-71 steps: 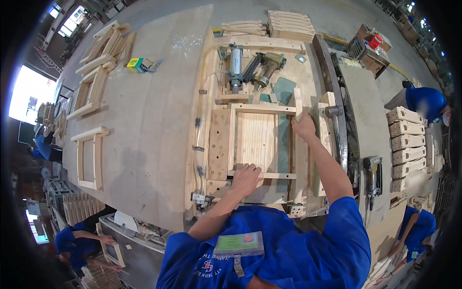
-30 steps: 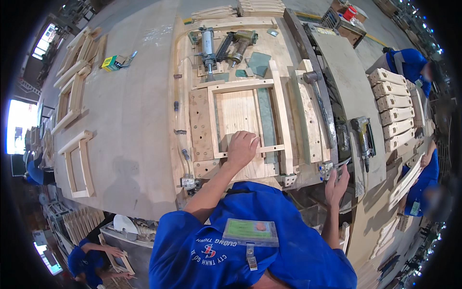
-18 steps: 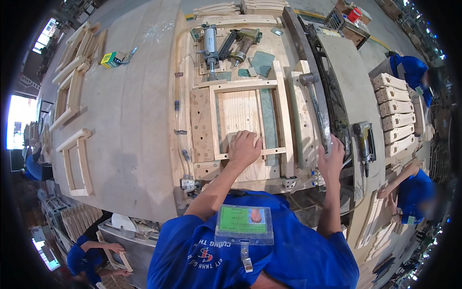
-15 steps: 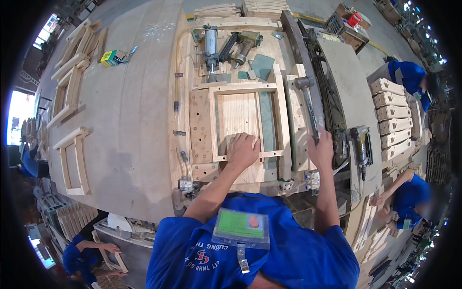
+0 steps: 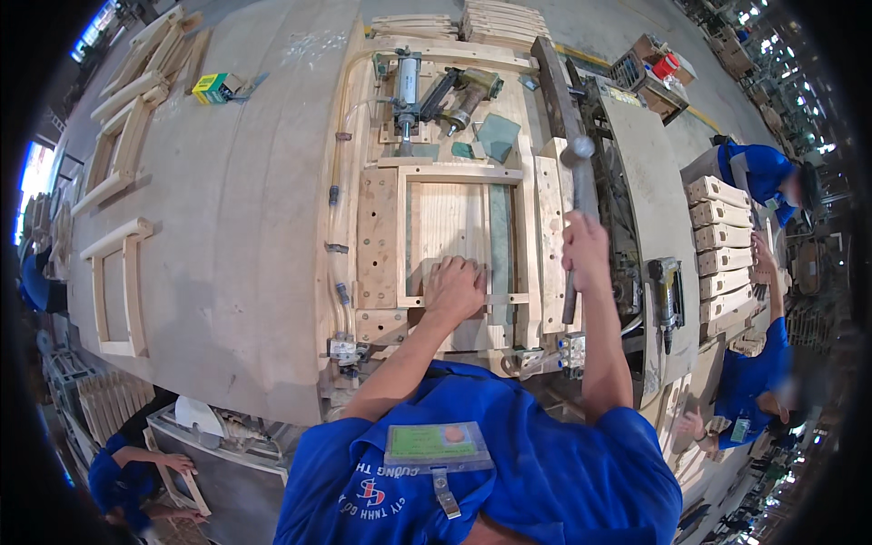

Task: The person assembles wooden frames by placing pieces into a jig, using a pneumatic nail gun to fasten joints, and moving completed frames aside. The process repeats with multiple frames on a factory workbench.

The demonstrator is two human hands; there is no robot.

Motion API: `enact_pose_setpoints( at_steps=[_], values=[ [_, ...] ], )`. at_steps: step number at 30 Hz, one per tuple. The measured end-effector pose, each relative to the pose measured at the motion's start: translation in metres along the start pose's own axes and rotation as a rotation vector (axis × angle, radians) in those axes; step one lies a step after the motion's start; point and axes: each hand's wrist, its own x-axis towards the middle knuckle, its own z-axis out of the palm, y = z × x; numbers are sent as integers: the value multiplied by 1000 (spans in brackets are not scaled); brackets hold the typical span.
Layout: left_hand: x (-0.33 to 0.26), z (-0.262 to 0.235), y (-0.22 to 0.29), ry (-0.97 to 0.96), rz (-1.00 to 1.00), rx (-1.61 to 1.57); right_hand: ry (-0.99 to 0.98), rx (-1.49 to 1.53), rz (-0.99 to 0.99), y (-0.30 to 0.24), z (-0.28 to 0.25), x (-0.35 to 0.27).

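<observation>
A pale wooden frame (image 5: 415, 238) lies in a wooden jig with a metal cylinder at its far end. Over the frame's near rail rests my left hand (image 5: 454, 289), palm down, its fingers curled over the rail toward the inner board (image 5: 445, 213). My right hand (image 5: 586, 252) is closed around the handle of a hammer (image 5: 584, 186). The hammer is held up over the jig's right side, its head pointing away from me and its handle end below my fist. A long wooden piece (image 5: 529, 245) runs along the frame's right side.
Beyond the frame are an air cylinder (image 5: 408, 91), a nail gun (image 5: 472, 98) and green glass-like pieces (image 5: 498, 136). Another nail gun (image 5: 668, 300) lies at right. Wooden frames (image 5: 118, 286) and a small box (image 5: 213, 88) sit at left. Stacked slats (image 5: 722, 245) and co-workers (image 5: 754, 372) are at right.
The hammer has come up toward me, and my right hand has shifted slightly left and farther from my body. My left hand stays on the frame. A co-worker at right has reached toward the slats.
</observation>
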Motion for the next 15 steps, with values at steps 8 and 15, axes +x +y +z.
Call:
enact_pose_setpoints(
  at_steps=[8, 15],
  values=[
    [-10, 5, -5, 157, 74, -64, -33, 428, -916, -172, -14, -57],
    [-2, -7, 10, -27, 15, -30, -92, -92, 167, 28, 39, -6]
  ],
)
